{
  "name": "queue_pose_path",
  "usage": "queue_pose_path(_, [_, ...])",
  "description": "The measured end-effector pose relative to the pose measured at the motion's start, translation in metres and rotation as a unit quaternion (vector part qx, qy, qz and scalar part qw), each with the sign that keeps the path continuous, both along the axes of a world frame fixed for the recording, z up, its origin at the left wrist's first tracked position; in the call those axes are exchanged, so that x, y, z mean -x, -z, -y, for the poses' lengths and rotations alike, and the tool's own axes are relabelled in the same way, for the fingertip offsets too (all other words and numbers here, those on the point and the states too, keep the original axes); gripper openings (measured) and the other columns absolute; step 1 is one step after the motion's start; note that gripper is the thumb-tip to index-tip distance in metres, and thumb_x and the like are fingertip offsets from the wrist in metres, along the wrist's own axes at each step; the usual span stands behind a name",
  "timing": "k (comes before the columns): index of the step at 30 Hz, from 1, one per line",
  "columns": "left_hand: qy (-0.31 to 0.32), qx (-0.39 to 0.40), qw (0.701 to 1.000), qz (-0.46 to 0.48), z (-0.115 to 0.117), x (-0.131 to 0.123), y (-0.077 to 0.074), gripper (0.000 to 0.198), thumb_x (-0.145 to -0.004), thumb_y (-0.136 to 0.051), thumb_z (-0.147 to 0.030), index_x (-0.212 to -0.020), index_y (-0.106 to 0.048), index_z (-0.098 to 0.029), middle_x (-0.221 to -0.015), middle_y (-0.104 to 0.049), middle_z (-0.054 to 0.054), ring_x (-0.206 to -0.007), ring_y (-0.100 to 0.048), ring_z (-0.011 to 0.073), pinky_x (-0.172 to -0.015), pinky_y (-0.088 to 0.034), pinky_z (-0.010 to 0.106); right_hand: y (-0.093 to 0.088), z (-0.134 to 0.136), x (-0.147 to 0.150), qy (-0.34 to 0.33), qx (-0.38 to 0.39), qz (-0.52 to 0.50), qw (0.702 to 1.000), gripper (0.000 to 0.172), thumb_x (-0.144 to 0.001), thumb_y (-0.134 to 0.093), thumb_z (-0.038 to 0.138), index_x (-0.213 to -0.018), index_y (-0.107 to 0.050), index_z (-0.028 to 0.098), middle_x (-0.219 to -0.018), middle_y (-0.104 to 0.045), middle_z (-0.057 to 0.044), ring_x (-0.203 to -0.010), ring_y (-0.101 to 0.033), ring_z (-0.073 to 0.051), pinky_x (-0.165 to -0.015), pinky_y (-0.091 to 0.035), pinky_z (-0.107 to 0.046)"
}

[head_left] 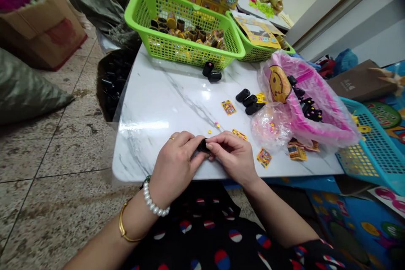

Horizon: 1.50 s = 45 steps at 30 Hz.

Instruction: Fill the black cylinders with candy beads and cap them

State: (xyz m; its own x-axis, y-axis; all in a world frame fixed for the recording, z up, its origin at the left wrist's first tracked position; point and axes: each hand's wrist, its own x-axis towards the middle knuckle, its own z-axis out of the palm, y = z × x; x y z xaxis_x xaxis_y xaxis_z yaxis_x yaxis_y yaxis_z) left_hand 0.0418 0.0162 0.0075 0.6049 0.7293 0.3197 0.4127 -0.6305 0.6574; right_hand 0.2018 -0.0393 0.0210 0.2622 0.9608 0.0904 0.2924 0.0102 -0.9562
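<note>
My left hand [175,162] and my right hand [232,156] meet at the near edge of the white marble table [158,105]. Both pinch one small black capsule [204,145] between their fingertips. My left wrist carries a pearl bracelet and a gold bangle. Small colourful stickers [228,107] lie on the table just beyond my hands, and tiny yellow and pink beads [215,125] sit near them. Three loose black capsules [249,101] lie to the right, two more [211,71] by the basket.
A green basket [183,46] of labelled capsules stands at the back, a second green basket [256,50] beside it. A pink bag-lined tub [313,105] with black capsules sits right, a blue basket [373,152] beyond. A dark bin [110,80] and cardboard boxes stand left.
</note>
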Motion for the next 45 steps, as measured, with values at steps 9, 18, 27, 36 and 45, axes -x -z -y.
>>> queue_pose_path(9, [0.015,0.029,0.999,0.014,-0.001,0.005,-0.006,0.029,-0.086,-0.061,-0.02,-0.115,-0.064,-0.016,-0.094,-0.061,0.007,-0.089,-0.057,0.0201,-0.081,-0.049,0.036,0.008,0.006,-0.005,-0.033,-0.015,-0.013,0.999,0.035,-0.082,-0.065,0.02,-0.116,-0.062,0.017,-0.078,-0.058,0.001,-0.061,-0.056,-0.008,-0.055,-0.048,-0.02])
queue_pose_path(18, [0.025,0.498,0.867,0.0,-0.025,0.003,-0.043,0.045,-0.089,-0.055,-0.045,-0.124,-0.059,-0.017,-0.063,-0.052,-0.003,-0.043,-0.045,0.0076,-0.036,-0.027,0.018,0.01,0.003,-0.002,-0.043,-0.084,0.129,0.987,0.027,-0.085,-0.065,0.022,-0.111,-0.068,0.016,-0.075,-0.057,0.0,-0.061,-0.053,-0.009,-0.057,-0.045,-0.021])
queue_pose_path(27, [0.011,0.52,0.848,-0.1,-0.037,-0.017,-0.058,0.032,-0.086,-0.062,-0.038,-0.109,-0.066,-0.016,-0.056,-0.055,-0.004,-0.039,-0.049,0.0076,-0.032,-0.036,0.015,0.02,0.002,-0.004,-0.036,-0.111,0.125,0.985,0.019,-0.084,-0.061,0.016,-0.102,-0.067,0.015,-0.077,-0.059,0.0,-0.07,-0.055,-0.012,-0.067,-0.044,-0.024])
queue_pose_path(36, [0.031,0.586,0.798,-0.135,-0.045,-0.019,-0.062,0.04,-0.086,-0.062,-0.049,-0.109,-0.067,-0.017,-0.052,-0.057,-0.003,-0.041,-0.052,0.0095,-0.033,-0.038,0.016,0.016,0.002,-0.006,-0.048,-0.11,0.112,0.986,0.023,-0.085,-0.06,0.015,-0.108,-0.065,0.013,-0.081,-0.062,-0.002,-0.07,-0.055,-0.013,-0.065,-0.045,-0.025])
queue_pose_path(45, [0.007,0.604,0.793,-0.078,-0.041,-0.02,-0.047,0.033,-0.084,-0.069,-0.035,-0.111,-0.069,-0.016,-0.06,-0.063,-0.001,-0.047,-0.056,0.0093,-0.041,-0.047,0.018,0.023,0.003,-0.004,-0.042,-0.106,0.113,0.987,0.022,-0.087,-0.056,0.017,-0.107,-0.064,0.015,-0.083,-0.063,-0.003,-0.073,-0.056,-0.014,-0.069,-0.045,-0.026])
